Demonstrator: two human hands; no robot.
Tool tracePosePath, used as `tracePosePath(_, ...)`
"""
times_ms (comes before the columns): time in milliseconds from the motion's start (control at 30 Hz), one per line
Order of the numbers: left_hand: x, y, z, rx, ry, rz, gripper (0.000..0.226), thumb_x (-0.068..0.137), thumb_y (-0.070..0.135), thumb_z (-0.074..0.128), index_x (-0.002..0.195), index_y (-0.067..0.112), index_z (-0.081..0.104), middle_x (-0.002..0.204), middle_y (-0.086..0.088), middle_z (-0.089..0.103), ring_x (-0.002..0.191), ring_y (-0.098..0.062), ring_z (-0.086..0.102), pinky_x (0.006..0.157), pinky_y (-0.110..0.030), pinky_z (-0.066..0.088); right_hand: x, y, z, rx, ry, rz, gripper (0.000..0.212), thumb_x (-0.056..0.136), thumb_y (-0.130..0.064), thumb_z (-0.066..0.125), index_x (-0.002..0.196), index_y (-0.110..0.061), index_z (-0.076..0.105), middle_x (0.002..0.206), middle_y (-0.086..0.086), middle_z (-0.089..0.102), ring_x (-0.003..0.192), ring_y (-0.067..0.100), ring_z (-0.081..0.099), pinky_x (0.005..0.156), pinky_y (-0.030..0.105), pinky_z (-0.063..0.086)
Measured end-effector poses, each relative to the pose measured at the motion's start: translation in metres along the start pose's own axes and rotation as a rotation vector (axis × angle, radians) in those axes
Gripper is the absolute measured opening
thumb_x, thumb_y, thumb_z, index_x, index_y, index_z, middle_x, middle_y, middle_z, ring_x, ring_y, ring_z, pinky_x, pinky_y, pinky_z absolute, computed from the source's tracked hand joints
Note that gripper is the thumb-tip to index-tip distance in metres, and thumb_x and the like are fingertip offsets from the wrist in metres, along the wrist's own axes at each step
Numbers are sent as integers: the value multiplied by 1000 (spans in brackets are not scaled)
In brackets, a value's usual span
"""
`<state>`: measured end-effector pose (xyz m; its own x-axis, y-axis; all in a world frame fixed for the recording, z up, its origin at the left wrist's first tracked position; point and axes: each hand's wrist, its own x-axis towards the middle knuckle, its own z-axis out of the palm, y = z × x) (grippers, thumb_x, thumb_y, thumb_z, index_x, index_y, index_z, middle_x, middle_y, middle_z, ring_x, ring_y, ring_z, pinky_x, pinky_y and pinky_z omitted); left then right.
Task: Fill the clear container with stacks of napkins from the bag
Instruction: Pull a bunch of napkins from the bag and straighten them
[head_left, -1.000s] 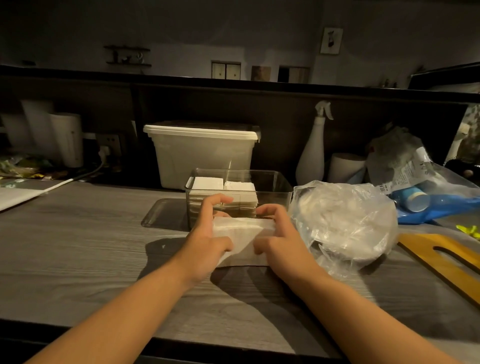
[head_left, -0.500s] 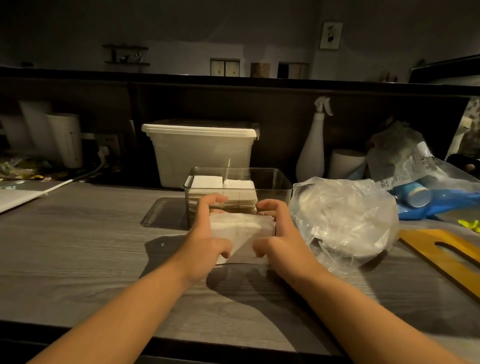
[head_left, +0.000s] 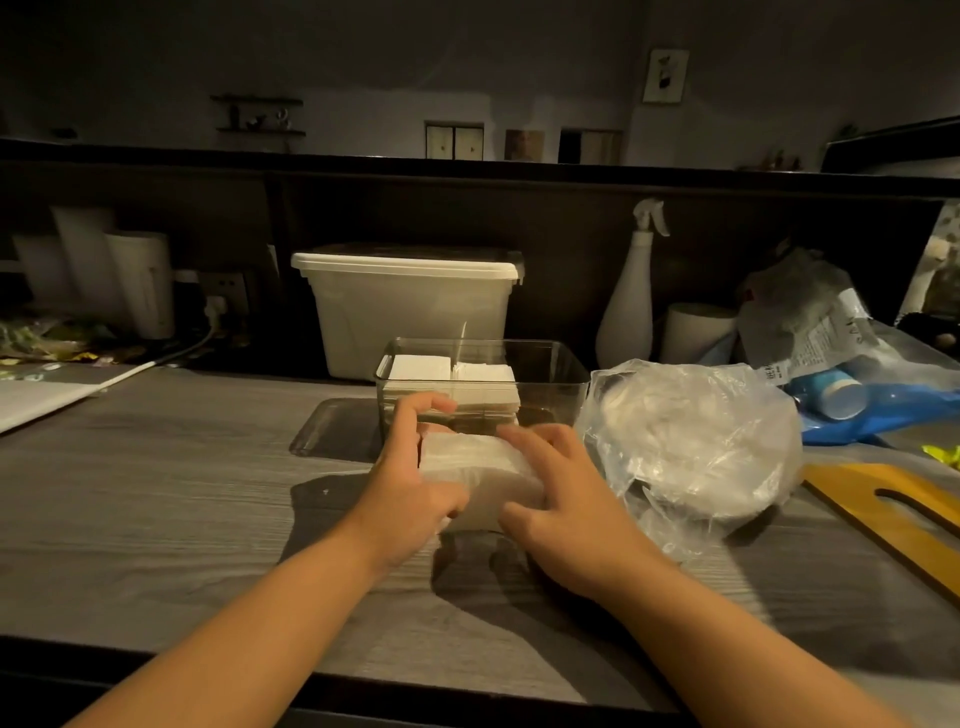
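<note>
A stack of white napkins (head_left: 480, 475) is held between my two hands just above the grey counter, right in front of the clear container. My left hand (head_left: 408, 480) grips its left side, thumb on the near face. My right hand (head_left: 563, 501) holds the right side with fingers spread over the top. The clear container (head_left: 566, 364) stands behind the stack and holds two white napkin stacks (head_left: 452, 374) in its left half. The crumpled clear plastic bag (head_left: 691, 441) lies to the right of the container.
A white lidded tub (head_left: 410, 306) stands behind the container. A white spray bottle (head_left: 626, 306), paper roll (head_left: 696, 332) and blue bottle (head_left: 862, 400) sit at the back right. A yellow wooden board (head_left: 893, 514) lies at the right. A clear lid (head_left: 335, 428) lies left of the container.
Both hands have raised the napkin stack slightly and brought it nearer the container's front wall. My right fingers have spread out over the stack's top.
</note>
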<state>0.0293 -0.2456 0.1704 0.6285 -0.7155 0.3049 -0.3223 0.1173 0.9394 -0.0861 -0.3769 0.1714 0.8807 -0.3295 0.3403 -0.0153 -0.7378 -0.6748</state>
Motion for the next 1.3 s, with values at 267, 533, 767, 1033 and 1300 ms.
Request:
tracePosePath(267, 9, -2, -4, -73, 24, -70, 79, 49, 3, 52, 121, 36, 41, 115, -15, 49, 102, -31, 52, 71, -31, 48, 5, -3, 4, 293, -15, 119, 75, 81, -2, 64, 141, -39, 35, 121, -10, 47, 102, 11, 55, 75, 20, 55)
tracePosePath(533, 13, -8, 4, -12, 101, 27, 56, 89, -17, 46, 118, 31, 45, 105, -13, 56, 87, -18, 59, 63, -17, 52, 15, 1, 1, 551, 159, 145, 55, 81, 14, 54, 118, -27, 57, 114, 1, 60, 95, 15, 63, 66, 21, 57)
tracePosePath(767, 9, -1, 5, -95, 21, -7, 78, 49, 5, 52, 120, 36, 40, 117, -11, 48, 101, -25, 53, 66, -18, 49, 16, -2, 8, 532, 38, 125, 70, 74, 8, 58, 124, -39, 44, 113, -8, 54, 101, 15, 58, 79, 30, 56)
tracePosePath(1033, 11, -11, 0, 1, 43, -24, 71, 74, -21, 46, 119, 34, 39, 105, -15, 49, 82, -20, 50, 57, -17, 45, 12, 8, 0, 567, 3, 207, 63, 81, 9, 56, 127, -33, 44, 114, -1, 52, 99, 20, 59, 66, 24, 56)
tracePosePath(1300, 11, -5, 2, -111, 109, -1, 69, 64, -3, 55, 121, 33, 40, 118, -12, 48, 106, -26, 52, 70, -22, 50, 16, 0, 3, 521, 71, 139, 57, 83, 7, 57, 124, -32, 47, 114, -3, 57, 95, 16, 63, 67, 28, 60)
